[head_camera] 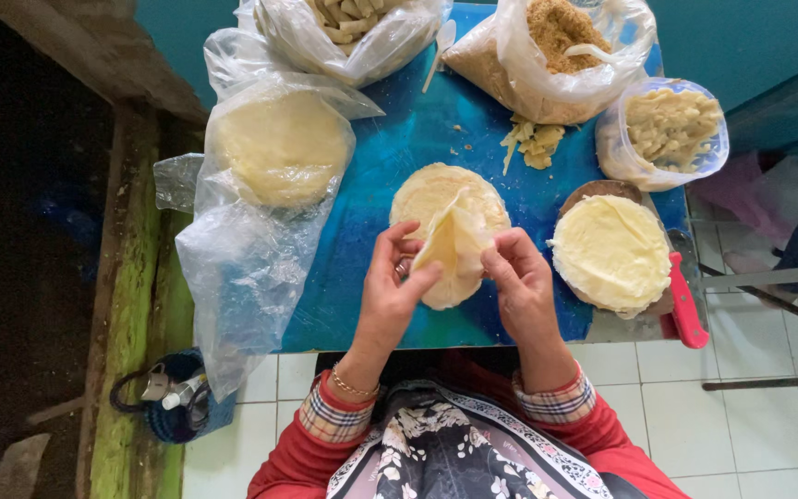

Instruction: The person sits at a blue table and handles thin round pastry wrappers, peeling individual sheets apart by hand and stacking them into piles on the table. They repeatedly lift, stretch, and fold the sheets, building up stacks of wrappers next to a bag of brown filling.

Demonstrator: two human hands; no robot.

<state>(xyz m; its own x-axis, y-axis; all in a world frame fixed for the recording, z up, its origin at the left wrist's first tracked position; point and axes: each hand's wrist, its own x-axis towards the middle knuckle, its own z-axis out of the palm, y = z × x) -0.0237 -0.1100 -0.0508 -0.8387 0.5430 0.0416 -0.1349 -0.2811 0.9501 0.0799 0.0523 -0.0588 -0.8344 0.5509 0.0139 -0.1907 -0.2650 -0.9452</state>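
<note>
L hand point(390, 291) + R hand point(519, 286) pinch-grip wrapper point(450, 242), fingers curled

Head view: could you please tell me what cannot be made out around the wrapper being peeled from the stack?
- Wrapper: how far it has lifted off the stack is hidden by the left hand and right hand.
- Top bag: cut off by the upper edge.
- Crumb bag: its lower contents are blurred by plastic.
- Board: mostly covered by the round pile.
- Red handle: its tool is hidden under that pile.
</note>
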